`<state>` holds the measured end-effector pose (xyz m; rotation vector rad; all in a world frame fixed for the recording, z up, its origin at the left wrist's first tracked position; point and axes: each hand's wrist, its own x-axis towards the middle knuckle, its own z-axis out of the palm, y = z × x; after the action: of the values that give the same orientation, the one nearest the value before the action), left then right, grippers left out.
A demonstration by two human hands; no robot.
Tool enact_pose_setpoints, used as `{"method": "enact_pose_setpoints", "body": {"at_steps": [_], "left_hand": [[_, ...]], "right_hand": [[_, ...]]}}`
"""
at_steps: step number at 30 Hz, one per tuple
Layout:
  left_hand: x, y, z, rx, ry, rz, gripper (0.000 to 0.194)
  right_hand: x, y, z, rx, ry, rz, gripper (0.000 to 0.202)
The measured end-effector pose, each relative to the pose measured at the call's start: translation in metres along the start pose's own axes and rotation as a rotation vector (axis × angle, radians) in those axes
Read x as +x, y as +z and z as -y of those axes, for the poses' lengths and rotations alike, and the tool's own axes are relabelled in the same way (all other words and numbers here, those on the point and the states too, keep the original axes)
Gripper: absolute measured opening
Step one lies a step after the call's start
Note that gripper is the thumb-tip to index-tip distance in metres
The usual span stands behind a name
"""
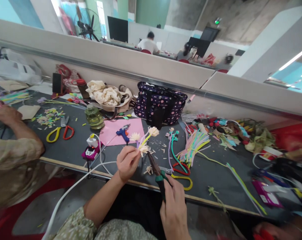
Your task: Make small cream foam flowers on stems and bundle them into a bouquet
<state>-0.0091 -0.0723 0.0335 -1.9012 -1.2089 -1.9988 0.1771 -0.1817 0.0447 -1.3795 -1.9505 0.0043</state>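
Observation:
My left hand (pixel 128 162) is closed around a small bunch of craft flowers (pixel 154 131) with cream heads and yellow and purple stems. In my right hand (pixel 174 203) are pliers (pixel 154 165) with green and black handles, their jaws close to the lowest flower head. Whether the jaws touch it I cannot tell. Beyond my left hand, a blue glue gun (pixel 123 132) lies on a pink sheet (pixel 108 131). Scissors (pixel 187 183) with red and yellow handles rest beside the pliers. Small beige offcuts (pixel 149 170) are scattered under the flowers.
A bundle of pastel stems (pixel 194 146) lies to the right. Behind stand a patterned bag (pixel 159 103) and a bottle of greenish liquid (pixel 94 116). A white cable (pixel 73 185) runs over the table edge from a purple power strip (pixel 91 151). Co-workers' arms (pixel 18 123) show at both sides.

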Motion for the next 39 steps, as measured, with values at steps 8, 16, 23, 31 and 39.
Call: {"method": "enact_pose_setpoints", "body": {"at_steps": [8, 16, 23, 31, 39], "left_hand": [[0.001, 0.004, -0.003, -0.049, -0.190, -0.048, 0.008], [0.005, 0.009, -0.003, -0.177, -0.328, -0.107, 0.006], [0.001, 0.010, -0.005, -0.284, -0.396, -0.110, 0.004], [-0.001, 0.006, -0.006, -0.274, -0.320, -0.074, 0.007], [0.002, 0.003, -0.007, -0.247, -0.272, -0.008, 0.012]], "right_hand": [[0.007, -0.008, -0.005, -0.065, -0.074, 0.076, 0.048], [-0.005, -0.008, -0.012, 0.247, 0.181, 0.203, 0.046], [-0.001, -0.007, -0.011, 0.258, 0.173, 0.190, 0.042], [0.007, -0.011, -0.008, 0.190, 0.080, 0.179, 0.044], [0.014, -0.015, -0.013, -0.145, -0.132, 0.042, 0.042]]}}
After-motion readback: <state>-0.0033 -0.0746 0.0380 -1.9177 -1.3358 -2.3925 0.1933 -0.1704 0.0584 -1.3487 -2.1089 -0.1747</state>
